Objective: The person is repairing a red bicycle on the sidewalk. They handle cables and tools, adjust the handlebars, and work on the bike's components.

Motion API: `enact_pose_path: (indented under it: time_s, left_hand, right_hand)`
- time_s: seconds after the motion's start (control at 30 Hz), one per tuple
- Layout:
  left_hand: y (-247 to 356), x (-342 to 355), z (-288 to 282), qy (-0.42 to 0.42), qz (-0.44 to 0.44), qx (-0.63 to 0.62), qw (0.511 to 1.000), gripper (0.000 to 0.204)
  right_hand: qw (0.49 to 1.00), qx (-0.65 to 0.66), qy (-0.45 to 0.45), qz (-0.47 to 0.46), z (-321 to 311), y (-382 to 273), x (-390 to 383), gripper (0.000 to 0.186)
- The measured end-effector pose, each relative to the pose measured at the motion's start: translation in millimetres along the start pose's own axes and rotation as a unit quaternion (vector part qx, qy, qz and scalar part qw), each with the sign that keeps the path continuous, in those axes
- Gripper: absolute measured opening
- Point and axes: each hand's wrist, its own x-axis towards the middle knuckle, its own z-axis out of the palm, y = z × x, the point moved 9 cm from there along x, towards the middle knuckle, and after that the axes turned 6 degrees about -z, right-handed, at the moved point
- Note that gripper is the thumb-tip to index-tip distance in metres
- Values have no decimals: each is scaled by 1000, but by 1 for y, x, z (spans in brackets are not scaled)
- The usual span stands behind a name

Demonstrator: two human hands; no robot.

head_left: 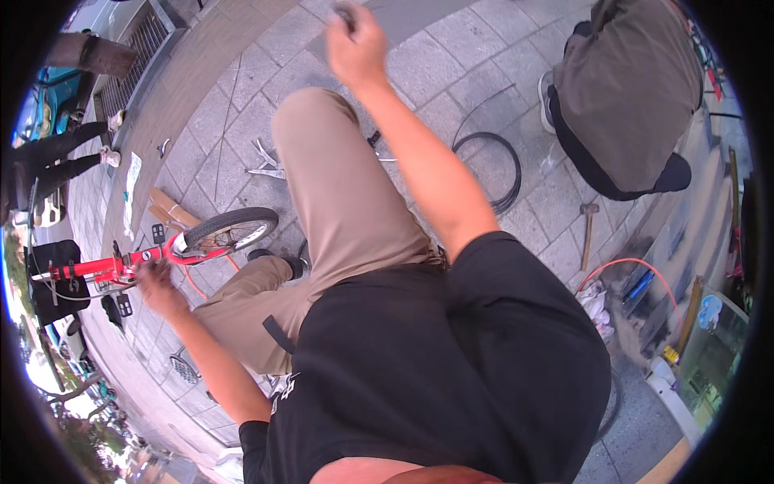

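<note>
My left hand (164, 292) is at the frame of a red bicycle (105, 268), its fingertips dark and curled by the frame and a grey cable. What they grip, if anything, is too blurred to make out. The bicycle's wheel (230, 228), with a black tyre, points towards my bent leg. Farther off, beyond my raised knee, my right hand (357, 50) is held up in a fist. Something small and dark shows at its fingers, its kind unclear. Silver pliers (267, 163) lie on the paving beside my knee.
A coil of black cable (516, 173) lies right of my right forearm. Another person in a brown-grey top (637, 89) bends over at the far right. A hammer (588, 222) and an orange hose (637, 260) are nearby. Cardboard (173, 210) lies beside the wheel.
</note>
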Motion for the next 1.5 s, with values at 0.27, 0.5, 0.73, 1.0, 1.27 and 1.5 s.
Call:
enact_pose_path:
  time_s: [0.27, 0.5, 0.73, 1.0, 1.27, 1.5]
  left_hand:
    - [69, 36, -241, 199, -25, -238, 950, 31]
    - [67, -33, -251, 306, -113, -167, 931, 30]
    - [80, -31, -258, 319, -142, -32, 937, 43]
    - [111, -17, -210, 265, -79, 1, 961, 47]
    - [209, -16, 114, 57, 202, 189, 959, 39]
    - [212, -127, 437, -410, -268, -365, 792, 81]
  right_hand:
    - [744, -440, -234, 445, -299, 268, -274, 44]
    - [680, -531, -306, 402, -362, 291, -304, 59]
    - [611, -508, -334, 506, -349, 329, -302, 57]
    - [818, -305, -181, 453, -345, 321, -308, 46]
    - [934, -191, -49, 299, -315, 78, -73, 48]
    - [963, -52, -266, 10, -150, -147, -48, 31]
